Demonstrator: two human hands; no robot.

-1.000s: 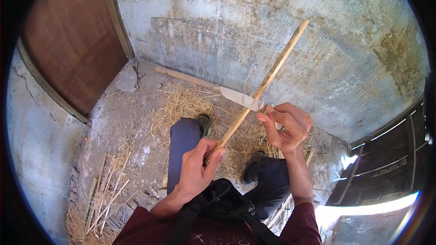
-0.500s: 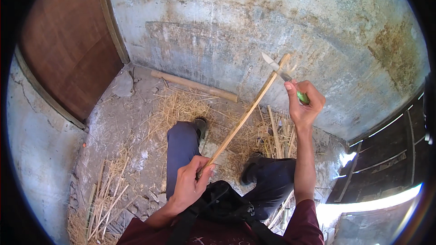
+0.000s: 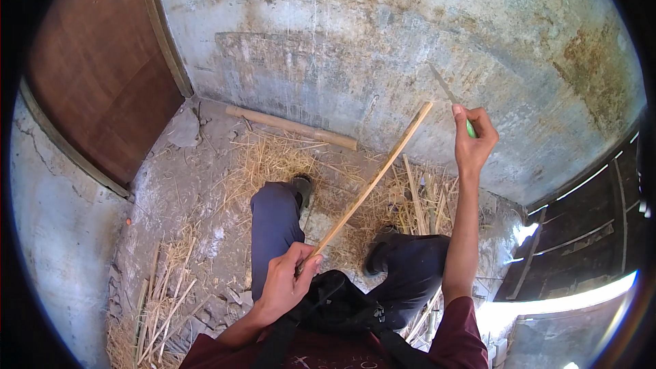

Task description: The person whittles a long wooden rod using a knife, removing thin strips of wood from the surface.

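My left hand point(image 3: 285, 280) is closed round the near end of a long bamboo strip point(image 3: 376, 179), which slants up and away to the right. In my right hand point(image 3: 476, 138) is a knife point(image 3: 443, 84) with a green handle, mostly covered by my fingers. Its thin blade points up and left, seen nearly edge-on. The blade stands apart from the strip, just beyond its far end. A fine pale shaving shows between the strip's tip and the knife.
Shavings point(image 3: 273, 164) litter the floor around my shoes. Split strips lie in a pile point(image 3: 160, 307) at the left and another point(image 3: 417, 198) at the right. A bamboo pole point(image 3: 290, 127) lies along the stained wall point(image 3: 328, 41). A brown door point(image 3: 96, 61) is at the left.
My right hand and the knife have moved right and slightly up, off the strip's far end. The strip's far end has dipped a little. My left hand keeps its grip.
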